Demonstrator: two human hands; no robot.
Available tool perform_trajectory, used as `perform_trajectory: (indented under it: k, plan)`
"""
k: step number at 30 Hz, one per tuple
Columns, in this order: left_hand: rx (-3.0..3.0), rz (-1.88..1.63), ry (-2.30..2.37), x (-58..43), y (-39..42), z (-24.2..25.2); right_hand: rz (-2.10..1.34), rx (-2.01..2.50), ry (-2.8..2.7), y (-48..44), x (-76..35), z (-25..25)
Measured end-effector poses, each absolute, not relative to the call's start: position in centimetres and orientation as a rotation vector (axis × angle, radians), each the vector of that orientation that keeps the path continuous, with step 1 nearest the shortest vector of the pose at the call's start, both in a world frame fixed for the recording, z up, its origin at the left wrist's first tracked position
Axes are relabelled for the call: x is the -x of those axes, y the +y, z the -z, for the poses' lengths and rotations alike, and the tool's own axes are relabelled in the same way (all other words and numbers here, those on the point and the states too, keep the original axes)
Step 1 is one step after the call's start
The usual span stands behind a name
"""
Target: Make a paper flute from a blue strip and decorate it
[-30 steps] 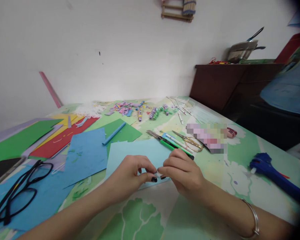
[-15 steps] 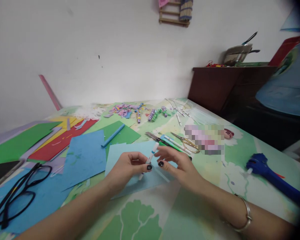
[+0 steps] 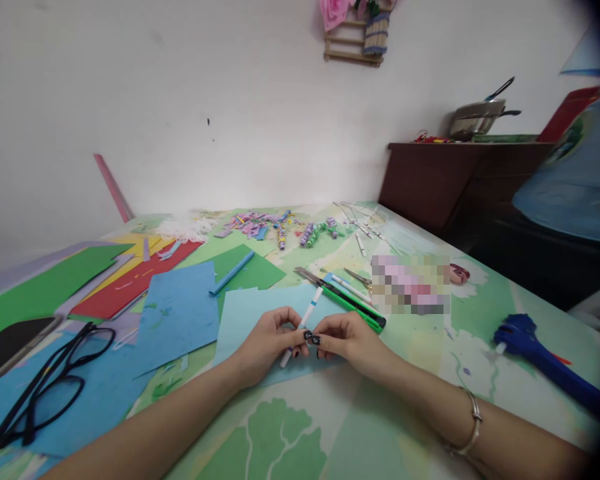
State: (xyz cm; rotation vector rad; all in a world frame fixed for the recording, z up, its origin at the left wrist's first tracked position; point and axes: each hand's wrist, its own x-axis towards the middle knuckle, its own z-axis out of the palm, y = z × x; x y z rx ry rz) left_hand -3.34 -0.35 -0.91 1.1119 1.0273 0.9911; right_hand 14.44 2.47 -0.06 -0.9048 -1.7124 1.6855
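Observation:
My left hand (image 3: 267, 343) is closed around a slim white marker pen (image 3: 311, 307) with a blue band, which slants up and to the right. Beside it, my right hand (image 3: 357, 343) is pinched, its fingertips meeting my left thumb at the pen's middle. Whatever is between the right fingertips is hidden. Both hands are above a light blue sheet of paper (image 3: 240, 310). Just beyond the right hand lie a green and black utility knife (image 3: 355, 303), another white pen (image 3: 347, 285) and partly visible scissors (image 3: 359, 275).
Black glasses (image 3: 35, 400), a phone (image 3: 15, 347) and coloured sheets, including a red one (image 3: 125, 287), lie at left. A blue rolled tube (image 3: 233, 272) rests on green paper. Paper scraps (image 3: 250, 223) are at the back; a blue glue gun (image 3: 545, 353) is at right.
My right hand has come in to the left, and its spread fingers have closed into a pinch against my left thumb. The left hand still holds the pen. The view has tilted slightly.

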Motion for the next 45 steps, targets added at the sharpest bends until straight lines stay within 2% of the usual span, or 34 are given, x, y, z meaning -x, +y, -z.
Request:
perform_trajectory:
  k: [6, 20, 31, 37, 45]
  plan:
    - [-1.157, -1.001, 0.973, 3.3, -0.2, 1.1, -1.732, 0.919, -1.650, 2.9, -14.3, 0.1]
    - [-1.276, -1.088, 1.008, 3.0, -0.6, 0.9, -1.605, 0.941, -1.687, 2.5, -14.0, -0.2]
    - [-1.279, -1.092, 1.153, 6.7, -1.8, 0.8, -1.612, 0.901, -1.803, 2.3, -10.5, -1.2]
    - [-1.319, -1.026, 1.242, 8.3, -0.7, 1.3, -1.613, 0.866, -1.824, 3.1, -8.5, -1.3]
    - [-1.430, -1.153, 1.248, 8.9, 1.7, 1.2, -1.554, 0.847, -1.756, 5.2, -7.1, -0.4]
